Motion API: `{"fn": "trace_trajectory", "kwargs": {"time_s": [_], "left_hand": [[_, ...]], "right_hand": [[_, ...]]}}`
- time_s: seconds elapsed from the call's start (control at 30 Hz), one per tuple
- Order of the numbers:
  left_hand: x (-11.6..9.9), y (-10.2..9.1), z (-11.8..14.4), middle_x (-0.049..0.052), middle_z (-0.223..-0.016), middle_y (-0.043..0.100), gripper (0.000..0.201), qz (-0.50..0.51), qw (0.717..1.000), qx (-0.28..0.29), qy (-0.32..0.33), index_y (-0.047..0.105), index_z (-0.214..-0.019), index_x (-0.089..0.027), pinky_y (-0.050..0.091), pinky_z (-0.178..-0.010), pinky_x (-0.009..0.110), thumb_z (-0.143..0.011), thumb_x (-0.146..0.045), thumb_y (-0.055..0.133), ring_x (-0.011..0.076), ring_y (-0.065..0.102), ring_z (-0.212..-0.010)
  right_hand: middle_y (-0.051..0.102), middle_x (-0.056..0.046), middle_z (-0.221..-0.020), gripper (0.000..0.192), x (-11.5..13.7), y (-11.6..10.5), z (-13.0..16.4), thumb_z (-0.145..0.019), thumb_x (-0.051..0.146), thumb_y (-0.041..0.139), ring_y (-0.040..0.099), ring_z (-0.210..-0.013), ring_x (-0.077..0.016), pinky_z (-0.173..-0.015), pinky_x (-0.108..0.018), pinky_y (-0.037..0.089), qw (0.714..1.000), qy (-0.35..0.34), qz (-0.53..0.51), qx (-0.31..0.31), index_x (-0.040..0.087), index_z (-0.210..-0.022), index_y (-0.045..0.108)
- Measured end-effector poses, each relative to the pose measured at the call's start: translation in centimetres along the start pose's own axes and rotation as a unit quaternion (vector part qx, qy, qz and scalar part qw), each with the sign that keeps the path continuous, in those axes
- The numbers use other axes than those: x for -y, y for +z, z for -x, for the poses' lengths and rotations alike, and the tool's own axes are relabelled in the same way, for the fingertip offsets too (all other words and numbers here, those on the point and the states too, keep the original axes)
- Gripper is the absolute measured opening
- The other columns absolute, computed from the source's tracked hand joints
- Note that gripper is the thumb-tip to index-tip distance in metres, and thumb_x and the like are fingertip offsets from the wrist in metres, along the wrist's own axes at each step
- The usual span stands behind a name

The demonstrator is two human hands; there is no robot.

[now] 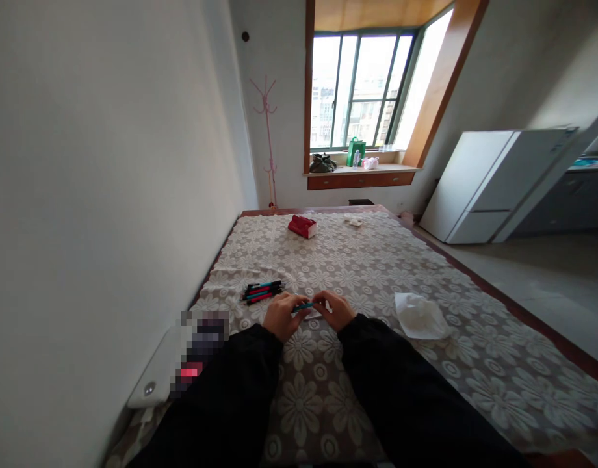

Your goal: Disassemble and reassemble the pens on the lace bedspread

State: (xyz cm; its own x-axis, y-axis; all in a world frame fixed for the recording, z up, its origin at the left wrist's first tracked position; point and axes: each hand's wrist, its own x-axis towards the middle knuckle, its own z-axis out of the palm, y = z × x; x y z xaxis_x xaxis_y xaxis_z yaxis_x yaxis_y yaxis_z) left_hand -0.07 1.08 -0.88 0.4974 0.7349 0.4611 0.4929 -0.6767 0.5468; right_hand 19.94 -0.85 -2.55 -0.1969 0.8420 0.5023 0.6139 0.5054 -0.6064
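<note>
A slim teal pen point(303, 306) lies level between my two hands, just above the tablecloth. My left hand point(282, 314) pinches its left part between thumb and fingers. The fingertips of my right hand point(335, 309) are closed at the pen's right end and hide its tip. A small white piece point(314, 315) shows below the pen between the hands; what it is I cannot make out. To the left of my left hand is a pile of black, red and teal pens point(263, 292), lying side by side.
A floral tablecloth point(299, 396) covers the long table. Crumpled white paper or plastic point(422, 317) lies to the right. Farther back are a red tissue pack point(302, 226) and a small white scrap point(353, 221). A white device point(155, 374) stands by the left wall.
</note>
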Motion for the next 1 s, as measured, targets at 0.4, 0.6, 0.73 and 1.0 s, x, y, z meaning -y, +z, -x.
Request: {"fn": "trace_trajectory", "kwargs": {"time_s": [0.4, 0.6, 0.73, 1.0], "left_hand": [[1.4, 0.8, -0.6, 0.0, -0.074, 0.062, 0.028, 0.236, 0.954, -0.089, -0.162, 0.059, -0.093, -0.017, 0.04, -0.054, 0.02, -0.075, -0.037, 0.069, 0.01, 0.054, -0.06], [1.0, 0.8, -0.6, 0.001, -0.076, 0.061, 0.028, 0.252, 0.952, -0.086, -0.151, 0.063, -0.096, -0.018, 0.042, -0.058, 0.021, -0.076, -0.037, 0.069, 0.0109, 0.055, -0.066], [0.7, 0.4, -0.6, 0.0, -0.074, 0.061, 0.026, 0.235, 0.955, -0.096, -0.156, 0.064, -0.098, -0.018, 0.042, -0.06, 0.021, -0.078, -0.035, 0.066, 0.0116, 0.056, -0.067], [1.1, 0.3, -0.6, 0.002, -0.083, 0.06, 0.034, 0.235, 0.944, -0.167, -0.159, 0.058, -0.106, -0.019, 0.044, -0.061, 0.022, -0.078, -0.037, 0.066, 0.012, 0.057, -0.069]], "right_hand": [[0.067, 0.0, -0.074, 0.014, -0.1, 0.7, -0.1, -0.077, 0.026, 0.062, 0.051, -0.057, -0.0106, -0.056, -0.023, 0.04, 0.991, 0.074, -0.104, 0.029, 0.019, -0.089, 0.062], [0.069, 0.0, -0.077, 0.018, -0.3, 1.1, 0.0, -0.075, 0.024, 0.065, 0.051, -0.055, -0.0102, -0.057, -0.023, 0.041, 0.991, 0.079, -0.096, 0.041, 0.02, -0.093, 0.063], [0.068, 0.001, -0.073, 0.016, -0.2, 1.1, 0.0, -0.073, 0.02, 0.066, 0.051, -0.054, -0.0104, -0.055, -0.023, 0.04, 0.99, 0.101, -0.082, 0.045, 0.02, -0.088, 0.064], [0.07, 0.001, -0.072, 0.019, 0.3, 0.9, -0.1, -0.078, 0.017, 0.058, 0.051, -0.053, -0.0105, -0.056, -0.022, 0.041, 0.994, 0.088, -0.061, 0.038, 0.02, -0.096, 0.064]]}}
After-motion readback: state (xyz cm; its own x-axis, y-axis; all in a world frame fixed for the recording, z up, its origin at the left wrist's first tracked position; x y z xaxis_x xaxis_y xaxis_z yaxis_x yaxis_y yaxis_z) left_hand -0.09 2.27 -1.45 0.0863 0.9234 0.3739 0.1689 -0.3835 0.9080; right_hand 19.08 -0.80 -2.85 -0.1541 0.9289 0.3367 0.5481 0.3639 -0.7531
